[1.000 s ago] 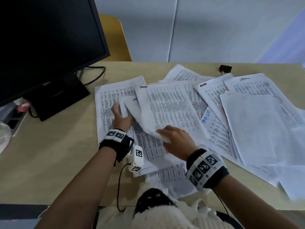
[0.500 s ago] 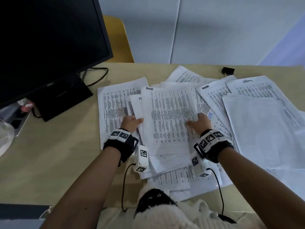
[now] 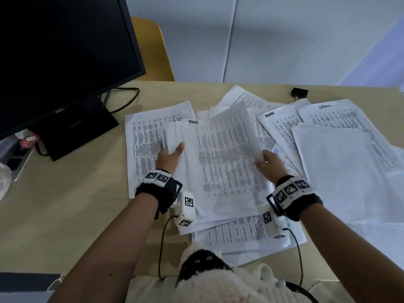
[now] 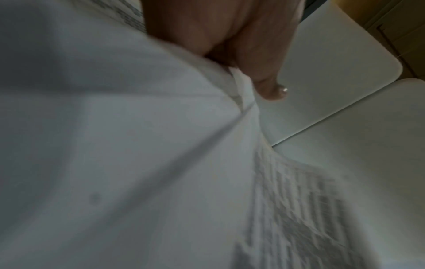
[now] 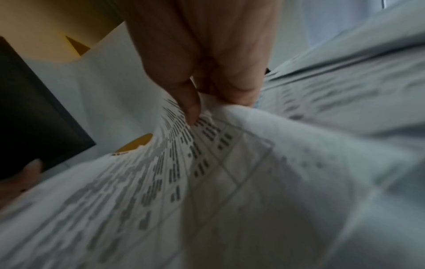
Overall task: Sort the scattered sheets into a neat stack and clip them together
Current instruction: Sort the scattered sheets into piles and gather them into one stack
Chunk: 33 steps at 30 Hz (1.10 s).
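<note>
Printed white sheets lie scattered over the beige desk (image 3: 65,204). In the middle, both hands hold a bundle of sheets (image 3: 223,162) with its far end tilted up off the pile. My left hand (image 3: 169,155) grips the bundle's left edge, thumb on top; the left wrist view shows that hand (image 4: 241,45) against the paper (image 4: 138,145). My right hand (image 3: 266,164) pinches the right edge; in the right wrist view its thumb (image 5: 188,102) presses on the printed sheet (image 5: 207,182). A black binder clip (image 3: 299,93) lies at the far edge of the desk, beyond the papers.
Loose sheets (image 3: 336,171) spread to the right, one sheet (image 3: 144,138) lies left of my left hand, and more (image 3: 236,232) near the front edge. A dark monitor (image 3: 61,51) on its stand (image 3: 72,127) fills the left. A yellow chair (image 3: 153,51) stands behind the desk.
The bundle lay flat under both hands; now it is gripped at both side edges and its far end is raised. My right hand has shifted out to the right edge.
</note>
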Each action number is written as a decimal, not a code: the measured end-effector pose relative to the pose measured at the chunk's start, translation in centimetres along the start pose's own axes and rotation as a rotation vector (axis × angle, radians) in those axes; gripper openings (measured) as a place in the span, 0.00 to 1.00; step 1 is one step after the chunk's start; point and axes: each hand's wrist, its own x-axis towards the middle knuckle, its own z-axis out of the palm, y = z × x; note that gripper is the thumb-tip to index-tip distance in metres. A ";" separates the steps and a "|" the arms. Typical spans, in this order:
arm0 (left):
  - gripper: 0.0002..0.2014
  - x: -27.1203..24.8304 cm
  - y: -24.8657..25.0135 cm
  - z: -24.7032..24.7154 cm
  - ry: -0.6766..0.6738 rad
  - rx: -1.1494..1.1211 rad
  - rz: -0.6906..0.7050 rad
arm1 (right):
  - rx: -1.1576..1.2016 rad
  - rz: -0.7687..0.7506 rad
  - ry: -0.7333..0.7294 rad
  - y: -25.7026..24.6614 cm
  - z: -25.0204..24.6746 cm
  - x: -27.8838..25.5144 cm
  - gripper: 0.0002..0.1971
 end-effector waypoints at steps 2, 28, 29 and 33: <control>0.35 -0.6 0.4 0.5 -0.061 -0.004 0.019 | 0.180 0.013 -0.105 -1.0 1.4 -0.8 0.18; 0.20 -4.5 6.8 -0.4 -0.003 -0.249 0.415 | 0.679 -0.351 0.397 -7.9 -0.4 -3.7 0.10; 0.20 -4.2 7.0 -0.8 0.037 -0.267 0.424 | 0.662 -0.334 0.403 -8.1 -0.3 -3.4 0.10; 0.17 -2.0 8.0 -3.2 0.219 -0.246 0.377 | 0.430 -0.309 0.300 -8.7 1.0 -1.8 0.06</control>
